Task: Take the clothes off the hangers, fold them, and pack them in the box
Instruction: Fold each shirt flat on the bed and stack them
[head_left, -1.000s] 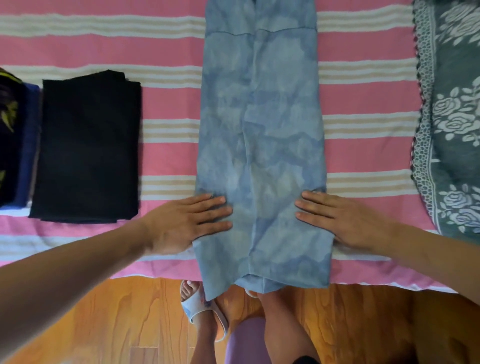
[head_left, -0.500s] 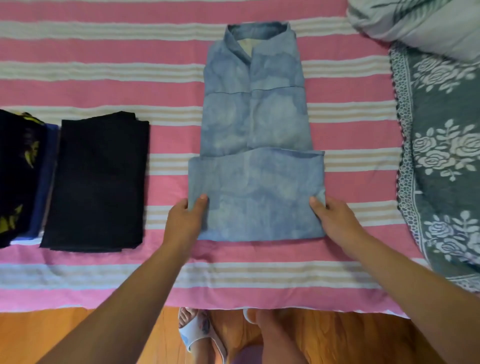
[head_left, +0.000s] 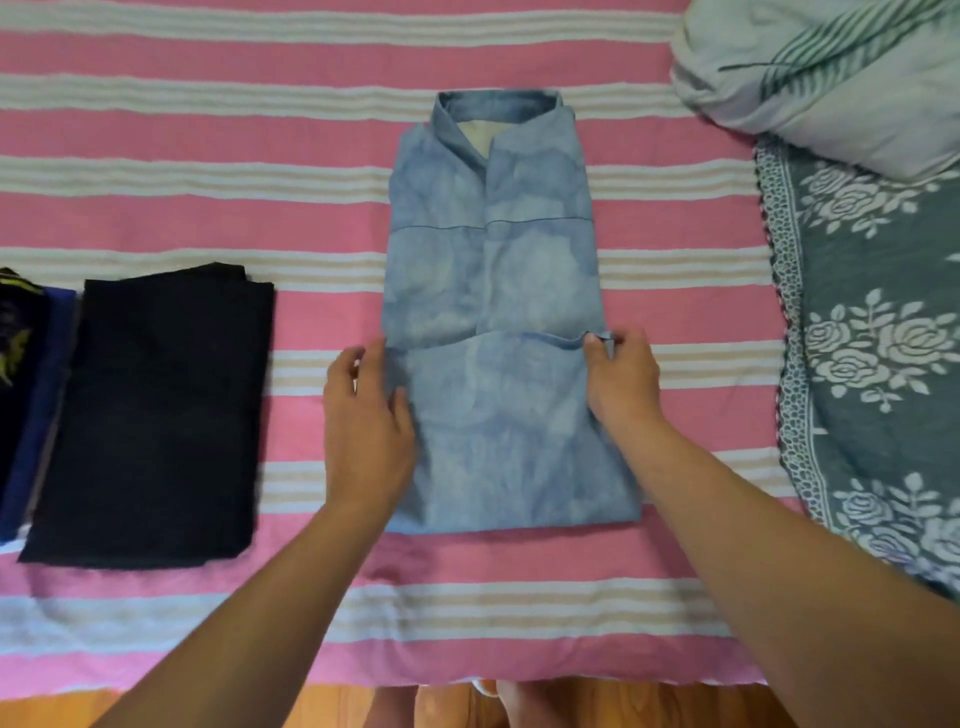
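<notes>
I have the soft, floppy blue shirt (head_left: 493, 332) on the bed (head_left: 182, 197), my right hand (head_left: 621, 382) pinching a corner of the folded-up part, my left hand (head_left: 366, 431) maybe just resting on its edge, so hold both corners.

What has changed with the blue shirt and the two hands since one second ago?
The blue shirt's lower part was folded up over its middle. The left hand and right hand, then flat on it, now hold the fold's corners; the right pinches the edge. The black folded garment stayed on the striped sheet.
</notes>
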